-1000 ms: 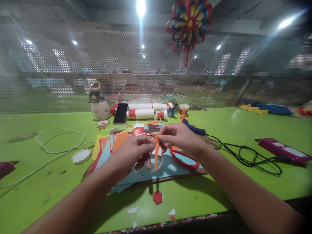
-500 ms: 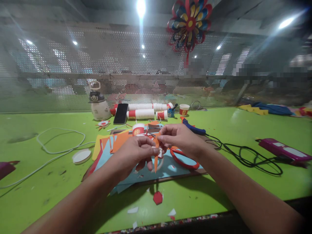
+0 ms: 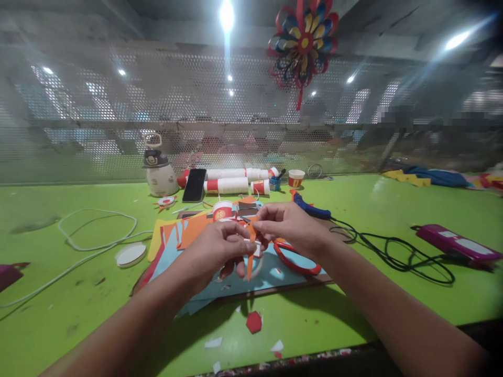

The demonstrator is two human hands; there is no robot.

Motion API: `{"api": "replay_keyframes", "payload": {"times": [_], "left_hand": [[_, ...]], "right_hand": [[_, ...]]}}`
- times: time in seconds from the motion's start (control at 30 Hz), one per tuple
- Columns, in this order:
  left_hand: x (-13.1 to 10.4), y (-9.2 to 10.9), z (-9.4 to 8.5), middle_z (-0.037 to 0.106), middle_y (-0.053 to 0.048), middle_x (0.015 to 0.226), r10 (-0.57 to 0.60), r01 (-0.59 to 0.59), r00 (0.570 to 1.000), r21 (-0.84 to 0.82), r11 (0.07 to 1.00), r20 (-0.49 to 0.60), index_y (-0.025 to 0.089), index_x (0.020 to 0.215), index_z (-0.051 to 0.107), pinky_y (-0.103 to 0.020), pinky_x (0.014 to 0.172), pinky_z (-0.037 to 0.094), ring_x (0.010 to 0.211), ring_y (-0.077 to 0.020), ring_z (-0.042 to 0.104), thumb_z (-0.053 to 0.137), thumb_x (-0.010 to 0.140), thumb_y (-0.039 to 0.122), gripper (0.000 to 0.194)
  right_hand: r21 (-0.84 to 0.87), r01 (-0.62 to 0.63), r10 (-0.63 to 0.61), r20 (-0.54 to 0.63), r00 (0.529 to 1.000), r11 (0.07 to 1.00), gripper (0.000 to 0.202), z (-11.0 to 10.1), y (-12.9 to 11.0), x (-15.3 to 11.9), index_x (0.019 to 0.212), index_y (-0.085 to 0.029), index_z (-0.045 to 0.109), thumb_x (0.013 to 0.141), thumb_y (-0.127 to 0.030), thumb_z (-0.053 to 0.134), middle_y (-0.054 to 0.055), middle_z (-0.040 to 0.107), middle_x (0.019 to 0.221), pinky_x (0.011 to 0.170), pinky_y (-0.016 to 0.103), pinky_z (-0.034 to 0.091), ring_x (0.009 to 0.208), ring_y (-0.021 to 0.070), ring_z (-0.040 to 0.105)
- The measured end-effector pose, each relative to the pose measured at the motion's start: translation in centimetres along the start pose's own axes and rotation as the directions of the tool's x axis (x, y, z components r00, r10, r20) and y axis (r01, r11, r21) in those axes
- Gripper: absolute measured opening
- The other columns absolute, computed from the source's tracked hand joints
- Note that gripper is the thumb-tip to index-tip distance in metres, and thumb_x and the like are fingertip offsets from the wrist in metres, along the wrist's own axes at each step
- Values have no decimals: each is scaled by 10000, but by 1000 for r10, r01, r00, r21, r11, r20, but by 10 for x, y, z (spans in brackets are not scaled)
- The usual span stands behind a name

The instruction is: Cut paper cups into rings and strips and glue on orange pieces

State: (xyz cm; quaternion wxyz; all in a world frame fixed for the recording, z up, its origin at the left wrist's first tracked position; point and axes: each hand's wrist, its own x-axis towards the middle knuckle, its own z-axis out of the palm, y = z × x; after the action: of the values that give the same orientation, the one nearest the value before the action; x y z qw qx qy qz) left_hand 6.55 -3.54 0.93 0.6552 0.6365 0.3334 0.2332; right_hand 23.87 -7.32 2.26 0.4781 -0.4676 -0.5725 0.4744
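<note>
Between my two hands is a narrow, pointed orange paper strip point(image 3: 250, 266), its tip hanging downward. My left hand point(image 3: 223, 250) pinches it from the left, near its middle. The fingertips of my right hand point(image 3: 281, 225) close on its upper end. A small white piece point(image 3: 258, 248) shows behind the strip, partly hidden by my fingers. Below my hands lie light blue paper sheets point(image 3: 188, 277) and orange paper point(image 3: 194, 230). Red-handled scissors point(image 3: 296, 264) rest on the blue sheets beside my right hand. A red and white paper cup point(image 3: 222, 210) stands just beyond my left hand.
A red paper hexagon point(image 3: 253, 322) and scraps lie near the front edge. On the left are a white lid point(image 3: 131, 254) and a pale cable. A blue glue gun point(image 3: 310, 207) and purple device point(image 3: 458, 243) lie right. Stacked cups point(image 3: 228, 185), a phone point(image 3: 194, 185) and a bottle point(image 3: 161, 175) are behind.
Both hands keep their pinch on the orange strip and have hardly moved. The whole view has shifted very slightly.
</note>
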Motion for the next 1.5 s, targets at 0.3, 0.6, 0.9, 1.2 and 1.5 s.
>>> {"api": "replay_keyframes", "payload": {"times": [0.3,0.6,0.9,1.2,1.5], "left_hand": [[4,-2,-6,668,-6,627,3,-5,1000,-83,997,-25,157,825,518,-154,315,289,392,-73,539,821,603,298,400],[5,-2,-8,630,2,571,11,-14,998,-42,999,-65,143,860,535,-160,323,295,397,-81,531,816,604,301,411],[-1,2,-9,583,27,532,32,-35,999,-81,996,-32,148,828,572,-156,325,309,415,-96,558,772,641,314,320],[-1,3,-12,602,-7,544,18,-18,1000,-59,998,-6,127,754,621,-151,349,219,417,-74,537,730,672,310,229],[1,2,-17,594,-4,529,144,-156,983,-108,982,-109,131,733,622,-164,417,275,463,-77,505,785,632,365,303]], "right_hand": [[-88,-39,45,64,997,995,188,-11,1,2,765,-163,669,776,-348,699,34,664,709,571,256,511,616,122,614],[-122,-62,89,234,968,991,166,-7,3,-2,700,-166,645,788,-297,697,5,633,680,529,227,502,595,104,581],[-26,-58,63,288,955,998,232,-13,6,2,707,-149,647,782,-355,722,-4,632,620,556,258,503,549,101,576],[7,-59,53,328,943,998,193,-19,7,2,746,-135,654,808,-309,713,11,655,669,581,255,506,560,103,605],[25,-63,53,288,956,998,223,-14,7,1,784,-129,675,852,-340,662,25,630,676,551,251,503,544,102,584]]}}
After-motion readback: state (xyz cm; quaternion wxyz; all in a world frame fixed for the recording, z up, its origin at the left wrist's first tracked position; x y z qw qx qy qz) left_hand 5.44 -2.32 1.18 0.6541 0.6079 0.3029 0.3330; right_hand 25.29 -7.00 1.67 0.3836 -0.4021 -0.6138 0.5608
